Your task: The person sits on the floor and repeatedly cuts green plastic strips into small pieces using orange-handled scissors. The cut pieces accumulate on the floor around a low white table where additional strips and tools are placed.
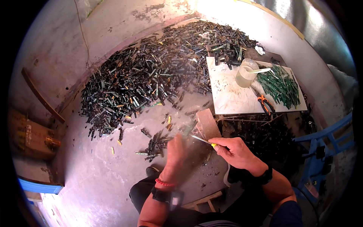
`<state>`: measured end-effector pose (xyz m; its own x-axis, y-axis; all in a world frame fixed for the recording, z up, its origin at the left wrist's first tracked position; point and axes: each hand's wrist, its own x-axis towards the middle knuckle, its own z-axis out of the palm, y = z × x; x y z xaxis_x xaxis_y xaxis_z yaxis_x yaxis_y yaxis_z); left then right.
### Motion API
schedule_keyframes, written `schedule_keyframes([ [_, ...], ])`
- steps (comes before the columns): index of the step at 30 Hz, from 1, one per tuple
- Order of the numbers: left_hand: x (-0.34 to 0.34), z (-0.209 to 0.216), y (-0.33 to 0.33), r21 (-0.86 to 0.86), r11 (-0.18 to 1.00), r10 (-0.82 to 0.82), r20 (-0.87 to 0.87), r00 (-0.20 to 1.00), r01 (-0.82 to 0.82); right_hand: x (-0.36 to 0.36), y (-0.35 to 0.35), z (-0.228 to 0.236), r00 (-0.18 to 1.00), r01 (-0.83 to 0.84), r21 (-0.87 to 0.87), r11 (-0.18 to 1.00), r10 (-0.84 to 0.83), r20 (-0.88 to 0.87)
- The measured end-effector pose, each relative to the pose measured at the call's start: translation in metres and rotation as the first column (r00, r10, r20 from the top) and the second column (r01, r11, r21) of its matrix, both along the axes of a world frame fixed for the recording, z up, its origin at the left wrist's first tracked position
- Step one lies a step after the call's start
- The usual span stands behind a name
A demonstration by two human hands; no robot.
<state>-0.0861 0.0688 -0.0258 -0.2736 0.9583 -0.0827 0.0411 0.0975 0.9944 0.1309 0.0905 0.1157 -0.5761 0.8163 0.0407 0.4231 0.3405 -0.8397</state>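
Observation:
My right hand [236, 151] is closed around the yellow handle of a screwdriver [201, 139]. Its thin metal shaft points left toward my other hand. Motion blurs my left hand [176, 149], which is closed on a smeared greenish strip [189, 128]. A reddish brick [207, 124] lies on the floor just beyond the screwdriver. Beside my left hand is a small heap of dark strips [154, 145].
A large pile of dark strips [132, 83] spreads along the wall. On a white board [227, 96] at right are a cloudy jar [245, 77], orange-handled pliers [266, 105] and green strips [280, 87]. A blue plastic chair [321, 159] stands far right; a wooden box [38, 138] is left.

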Motion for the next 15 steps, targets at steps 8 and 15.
schedule_keyframes([
  [8,0.014,0.017,0.003,-0.202,0.967,0.183,0.134,0.974,-0.154,-0.007,-0.003,-0.008,0.996,0.048,0.099,0.994,-0.056,0.075],
  [15,0.021,0.025,-0.003,0.145,0.985,0.156,-0.488,0.859,-0.096,-0.016,-0.007,-0.027,0.996,0.049,0.316,0.947,-0.071,0.058],
])
